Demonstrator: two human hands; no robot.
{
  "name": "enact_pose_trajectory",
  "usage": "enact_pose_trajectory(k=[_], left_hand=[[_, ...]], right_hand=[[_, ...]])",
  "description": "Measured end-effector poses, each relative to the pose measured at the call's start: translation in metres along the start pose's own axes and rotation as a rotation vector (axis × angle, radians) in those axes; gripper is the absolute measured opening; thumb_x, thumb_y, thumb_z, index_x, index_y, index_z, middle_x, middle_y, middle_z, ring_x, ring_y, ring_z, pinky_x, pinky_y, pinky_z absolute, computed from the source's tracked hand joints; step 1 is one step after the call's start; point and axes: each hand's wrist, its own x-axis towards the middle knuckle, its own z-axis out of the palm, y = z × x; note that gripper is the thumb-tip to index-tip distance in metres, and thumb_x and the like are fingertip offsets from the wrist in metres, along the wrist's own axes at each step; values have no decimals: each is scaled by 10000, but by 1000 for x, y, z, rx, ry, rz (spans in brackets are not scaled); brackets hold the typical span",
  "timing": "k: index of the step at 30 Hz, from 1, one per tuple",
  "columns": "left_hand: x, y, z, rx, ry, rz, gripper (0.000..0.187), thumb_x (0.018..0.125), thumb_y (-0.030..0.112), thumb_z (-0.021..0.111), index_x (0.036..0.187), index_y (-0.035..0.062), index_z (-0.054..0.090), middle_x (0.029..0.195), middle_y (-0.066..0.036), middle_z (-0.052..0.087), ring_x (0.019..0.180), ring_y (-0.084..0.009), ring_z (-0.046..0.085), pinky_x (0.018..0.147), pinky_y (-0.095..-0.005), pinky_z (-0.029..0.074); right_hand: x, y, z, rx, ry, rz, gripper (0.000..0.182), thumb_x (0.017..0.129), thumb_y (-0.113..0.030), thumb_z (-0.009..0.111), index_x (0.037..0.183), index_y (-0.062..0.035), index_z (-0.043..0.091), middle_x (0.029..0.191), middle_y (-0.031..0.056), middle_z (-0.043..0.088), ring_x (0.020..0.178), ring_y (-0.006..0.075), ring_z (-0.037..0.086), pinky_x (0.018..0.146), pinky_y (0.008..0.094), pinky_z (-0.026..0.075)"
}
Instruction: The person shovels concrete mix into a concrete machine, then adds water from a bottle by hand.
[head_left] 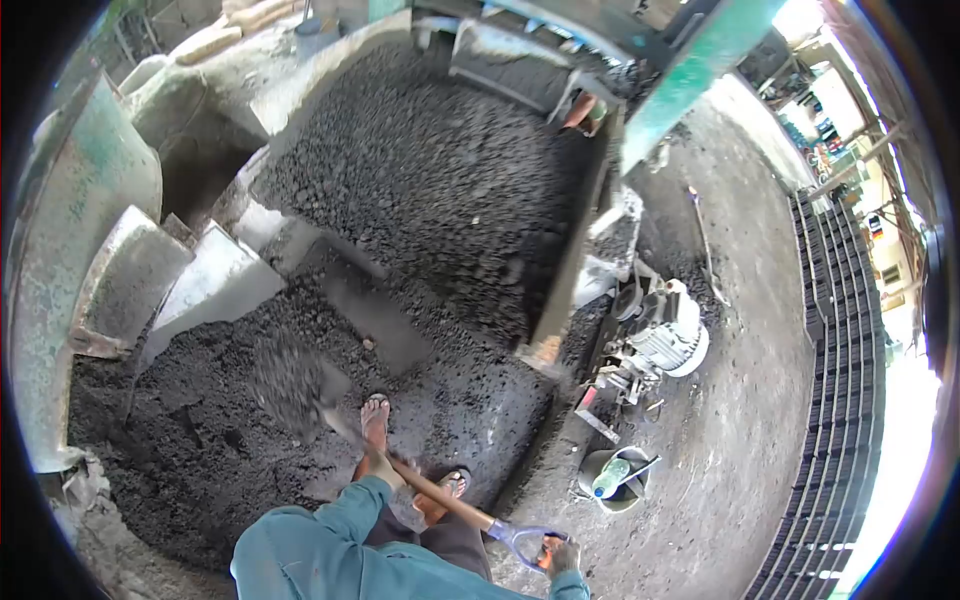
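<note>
Teal sleeve [345, 518], shovel [440, 494], blade [334, 383] beyond left hand [383, 466]

The one camera is worn on the head. It looks down and forward, close above the blue-green shirt [310, 550] and shovel [445, 495], and its wide, round view reaches past the green post [690, 90].

the left hand [384, 468] is closed in a grip, ahead and to the left of the right hand [560, 555], which is curled into a fist. the sleeved left arm [350, 512] slants forward to its hand; the sleeved right forearm [569, 586] shows just behind its own.
</note>
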Motion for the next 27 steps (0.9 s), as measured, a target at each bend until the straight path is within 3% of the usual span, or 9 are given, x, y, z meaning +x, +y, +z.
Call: enact_pose_trajectory(k=[4, 9, 12, 16, 18, 20, 21, 23, 27], left_hand=[[-4, -49, -39, 96, 180, -76, 336, 956, 406, 558, 818, 122, 445, 677, -69, 453, 610, -276, 471, 737, -534, 464], [-140, -69, 19, 202, -127, 57, 294, 961, 388, 546, 882, 128, 435, 680, -60, 450, 622, -265, 454, 726, -490, 447], [-194, -54, 90, 266, -491, 164, 276, 927, 317, 639, 1050, 183, 432, 876, -81, 499, 705, -236, 486, 741, -488, 469], [-324, -47, 231, 372, -932, 258, 203, 908, 272, 662, 944, 180, 485, 766, -34, 493, 654, -203, 492, 745, -459, 477], [-362, -37, 296, 413, -1118, 156, 199, 940, 315, 610, 898, 158, 496, 692, -8, 483, 617, -193, 484, 690, -436, 456], [-396, -32, 338, 417, -1283, 116, 218, 954, 332, 583, 879, 142, 509, 671, -4, 481, 613, -187, 492, 675, -420, 447], [-404, -29, 353, 408, -1385, 118, 225, 960, 334, 572, 874, 133, 516, 668, -7, 480, 615, -185, 498, 673, -413, 445], [-406, -15, 367, 398, -1413, -70, 238, 937, 321, 601, 837, 138, 487, 702, 6, 450, 646, -171, 480, 706, -390, 432], [-362, 30, 349, 483, -1562, -141, 284, 852, 345, 648, 784, 167, 438, 686, 31, 343, 654, -149, 375, 693, -345, 368]], right_hand=[[-3, 29, -59, 85, 75, -31, 98, 819, -68, 704, 841, -33, 615, 684, 100, 577, 526, 278, 545, 482, 442, 468], [12, 106, -118, 263, 100, 97, 112, 823, -87, 707, 803, -35, 610, 684, 99, 578, 532, 272, 548, 478, 433, 467], [-18, 75, -60, 575, -41, -143, 73, 791, -39, 687, 810, -76, 627, 757, 69, 626, 704, 254, 629, 598, 390, 527], [-67, -30, 14, 496, 22, -840, 181, 849, -201, 688, 985, -116, 604, 838, 13, 619, 727, 146, 607, 599, 312, 515], [-180, -117, 71, 560, 68, -1286, 240, 880, -254, 698, 1036, -89, 622, 891, 27, 642, 742, 156, 619, 623, 304, 525], [-189, -134, 73, 134, 518, -1506, 166, 866, -183, 726, 959, -49, 695, 901, 65, 669, 800, 194, 654, 702, 331, 551], [-228, -144, 94, 242, 483, -1369, 179, 832, -199, 742, 915, -50, 688, 868, 70, 669, 798, 219, 655, 757, 392, 535], [-309, -181, 131, -216, 557, -1927, 221, 784, -238, 750, 890, -58, 677, 842, 71, 659, 804, 250, 655, 807, 450, 506], [-368, -156, 176, -989, 660, -1745, 301, 649, -287, 738, 919, -170, 678, 929, 12, 637, 989, 227, 633, 928, 469, 437]])
